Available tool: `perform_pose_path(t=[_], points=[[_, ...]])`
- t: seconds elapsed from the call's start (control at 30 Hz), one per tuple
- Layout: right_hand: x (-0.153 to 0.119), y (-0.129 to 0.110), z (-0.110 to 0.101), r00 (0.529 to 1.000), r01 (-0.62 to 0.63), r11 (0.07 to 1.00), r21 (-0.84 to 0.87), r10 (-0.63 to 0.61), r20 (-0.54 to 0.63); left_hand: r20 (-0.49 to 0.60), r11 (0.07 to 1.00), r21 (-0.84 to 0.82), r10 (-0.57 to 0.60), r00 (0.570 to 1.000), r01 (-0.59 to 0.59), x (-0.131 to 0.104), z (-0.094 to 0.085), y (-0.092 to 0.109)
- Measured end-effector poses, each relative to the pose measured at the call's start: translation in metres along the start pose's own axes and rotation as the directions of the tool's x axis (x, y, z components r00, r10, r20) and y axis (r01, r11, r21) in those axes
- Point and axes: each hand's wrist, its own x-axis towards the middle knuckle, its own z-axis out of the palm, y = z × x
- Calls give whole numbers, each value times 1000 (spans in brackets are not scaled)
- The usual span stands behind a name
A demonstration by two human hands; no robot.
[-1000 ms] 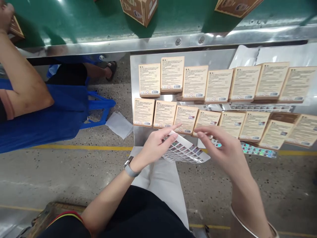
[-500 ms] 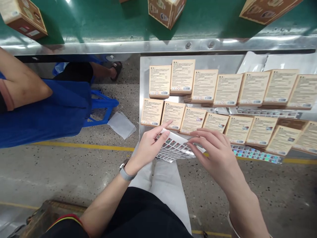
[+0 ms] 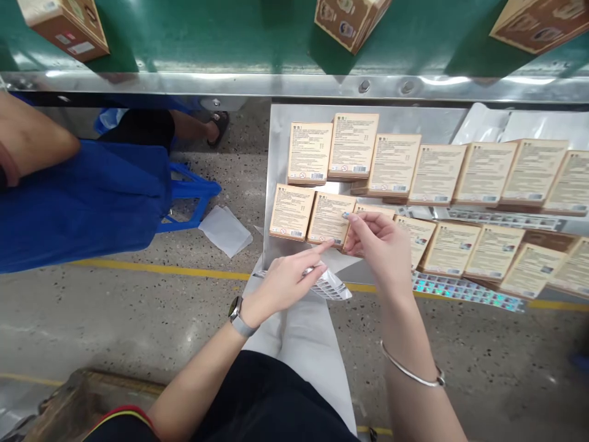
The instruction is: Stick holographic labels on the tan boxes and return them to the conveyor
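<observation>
Over the metal table (image 3: 281,132), the right hand (image 3: 375,242) pinches a small sticker (image 3: 346,215).

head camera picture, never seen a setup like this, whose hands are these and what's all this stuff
There is no robot: the camera sits on a person's head, looking forward and down, so their own bare arms reach in from the bottom. The left wrist has a watch, the right a bracelet.

On the metal table lie two rows of small boxes, with a shiny strip poking out by the near row. Beyond is a green surface with more boxes. At the left edge is another person's arm.

The left hand holds a curled sticker sheet. The right hand pinches a small sticker at the near row's second box from the left; whether it touches is unclear.
</observation>
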Motion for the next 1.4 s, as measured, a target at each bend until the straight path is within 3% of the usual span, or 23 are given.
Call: perform_pose_path(t=[0.53,0.83,1.1,1.2,1.27,1.33,1.4], points=[[-2,3,6,995,80,980,-180,-91,-51,9,993,-114,-7,1000,8,1,-3,0],[-3,13,17,913,252,805,-536,-382,-144,5,995,-96,-13,1000,13,1,0,-1],[0,12,15,920,227,906,-358,-320,-225,-24,993,-116,11,1000,-14,5,1,-6],[-4,7,-3,949,228,955,-190,-262,-174,-42,987,-159,3,999,-10,6,2,-6],[-10,3,-23,951,277,938,-206,-299,-83,-60,975,-223,-23,998,9,5,3,-4],[-18,1,-45,920,388,853,-348,-382,88,-101,953,-302,-41,994,9,2,4,0],[-26,1,-66,847,531,716,-454,-434,308,-138,932,-362,-57,989,3,-2,4,5]])
